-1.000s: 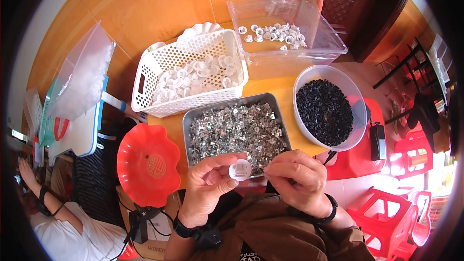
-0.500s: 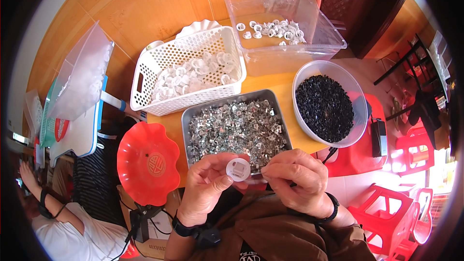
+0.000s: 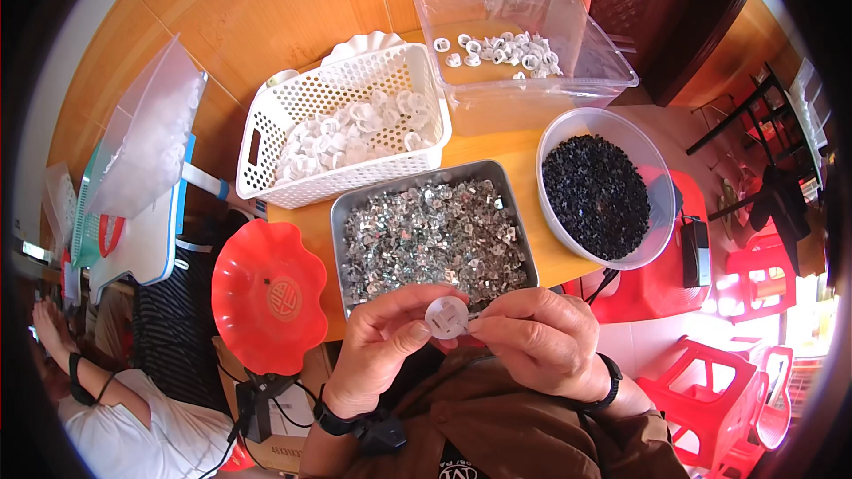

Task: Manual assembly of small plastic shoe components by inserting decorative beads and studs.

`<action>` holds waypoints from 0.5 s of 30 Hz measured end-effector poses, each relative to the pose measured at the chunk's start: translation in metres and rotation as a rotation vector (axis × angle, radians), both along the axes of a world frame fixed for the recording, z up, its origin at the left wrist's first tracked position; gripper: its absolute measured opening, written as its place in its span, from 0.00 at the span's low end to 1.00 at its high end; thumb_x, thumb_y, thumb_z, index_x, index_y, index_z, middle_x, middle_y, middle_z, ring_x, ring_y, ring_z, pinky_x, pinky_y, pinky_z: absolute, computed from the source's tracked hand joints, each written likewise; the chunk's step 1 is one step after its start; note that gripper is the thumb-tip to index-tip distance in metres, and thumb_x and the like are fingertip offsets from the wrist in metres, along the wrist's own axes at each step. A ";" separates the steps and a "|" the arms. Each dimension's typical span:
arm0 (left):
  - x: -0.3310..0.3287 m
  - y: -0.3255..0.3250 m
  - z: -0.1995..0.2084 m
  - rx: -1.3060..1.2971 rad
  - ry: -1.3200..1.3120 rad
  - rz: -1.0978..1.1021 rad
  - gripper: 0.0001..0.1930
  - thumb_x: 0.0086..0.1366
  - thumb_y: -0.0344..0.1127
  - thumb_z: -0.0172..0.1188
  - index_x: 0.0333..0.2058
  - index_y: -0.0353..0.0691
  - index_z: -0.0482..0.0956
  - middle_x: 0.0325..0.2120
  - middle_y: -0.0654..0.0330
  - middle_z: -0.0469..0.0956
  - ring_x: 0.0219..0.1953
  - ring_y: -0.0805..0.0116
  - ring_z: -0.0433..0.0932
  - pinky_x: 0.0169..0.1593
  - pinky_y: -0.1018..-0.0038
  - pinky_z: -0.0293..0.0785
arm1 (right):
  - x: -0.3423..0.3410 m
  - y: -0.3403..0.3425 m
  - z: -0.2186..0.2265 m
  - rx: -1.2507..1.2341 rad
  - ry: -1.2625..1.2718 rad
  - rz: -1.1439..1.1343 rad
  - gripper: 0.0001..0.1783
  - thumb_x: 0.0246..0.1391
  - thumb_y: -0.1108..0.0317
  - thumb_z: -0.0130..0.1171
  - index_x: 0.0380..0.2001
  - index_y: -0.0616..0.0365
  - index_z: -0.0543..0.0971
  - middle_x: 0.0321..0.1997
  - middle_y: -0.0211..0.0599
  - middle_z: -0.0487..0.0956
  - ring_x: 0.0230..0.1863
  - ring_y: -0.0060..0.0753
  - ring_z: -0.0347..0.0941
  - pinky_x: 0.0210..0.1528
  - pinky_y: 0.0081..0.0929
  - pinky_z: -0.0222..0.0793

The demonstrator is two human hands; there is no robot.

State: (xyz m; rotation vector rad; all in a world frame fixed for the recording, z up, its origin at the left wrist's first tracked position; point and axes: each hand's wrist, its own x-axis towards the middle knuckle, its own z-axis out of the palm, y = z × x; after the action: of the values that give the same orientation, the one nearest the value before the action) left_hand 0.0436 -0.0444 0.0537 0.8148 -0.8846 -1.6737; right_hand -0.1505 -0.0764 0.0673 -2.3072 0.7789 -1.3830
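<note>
Between the thumb and fingers of my left hand (image 3: 383, 341) is a round white plastic part (image 3: 446, 318), its slotted face turned up. My right hand (image 3: 546, 337) is closed in a pinch at the part's right edge; whatever its fingertips hold is too small to make out. Just beyond both hands, a grey metal tray (image 3: 335, 248) is filled with small shiny metal pieces (image 3: 435, 235). Behind it stands a white perforated basket (image 3: 346, 182) with several translucent white plastic parts (image 3: 342, 137).
A clear bin (image 3: 541, 99) with white parts stands at the back. On the right is a round tub (image 3: 658, 213) of small black pieces. A red scalloped dish (image 3: 240, 275) lies left, red stools (image 3: 701, 390) right. Another person's arm (image 3: 115, 399) shows at lower left.
My right hand has moved left, up to the white part's edge. The part has shifted slightly right and turned in my left fingers.
</note>
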 end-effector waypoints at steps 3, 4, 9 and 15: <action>-0.002 0.000 0.004 0.006 -0.035 0.017 0.22 0.57 0.39 0.63 0.47 0.30 0.73 0.43 0.47 0.76 0.42 0.63 0.77 0.42 0.69 0.75 | 0.002 0.001 0.002 -0.015 0.032 0.003 0.17 0.34 0.80 0.65 0.34 0.56 0.79 0.30 0.30 0.75 0.23 0.28 0.76 0.20 0.22 0.71; -0.002 0.001 0.005 0.007 -0.044 0.026 0.22 0.57 0.38 0.63 0.46 0.30 0.73 0.43 0.47 0.76 0.43 0.63 0.77 0.43 0.69 0.75 | 0.003 0.002 0.002 -0.015 0.034 0.005 0.17 0.34 0.80 0.65 0.34 0.56 0.79 0.30 0.30 0.75 0.23 0.28 0.76 0.20 0.22 0.71; -0.002 0.001 0.010 0.027 -0.083 0.025 0.21 0.56 0.36 0.64 0.45 0.29 0.73 0.43 0.47 0.76 0.44 0.64 0.77 0.48 0.70 0.73 | 0.005 0.001 0.002 -0.022 0.077 0.030 0.17 0.35 0.79 0.64 0.34 0.59 0.78 0.31 0.33 0.75 0.25 0.29 0.76 0.21 0.23 0.72; -0.003 0.002 0.014 0.051 -0.138 0.046 0.20 0.57 0.35 0.63 0.45 0.29 0.74 0.44 0.48 0.76 0.46 0.64 0.76 0.53 0.70 0.70 | 0.003 0.004 0.000 -0.028 0.164 0.060 0.17 0.34 0.77 0.62 0.35 0.60 0.77 0.32 0.35 0.74 0.25 0.30 0.75 0.22 0.24 0.73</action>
State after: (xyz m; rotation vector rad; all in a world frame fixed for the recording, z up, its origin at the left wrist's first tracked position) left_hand 0.0407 -0.0423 0.0675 0.9880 -0.9140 -1.6199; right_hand -0.1477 -0.0728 0.0675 -2.4687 0.7357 -1.1976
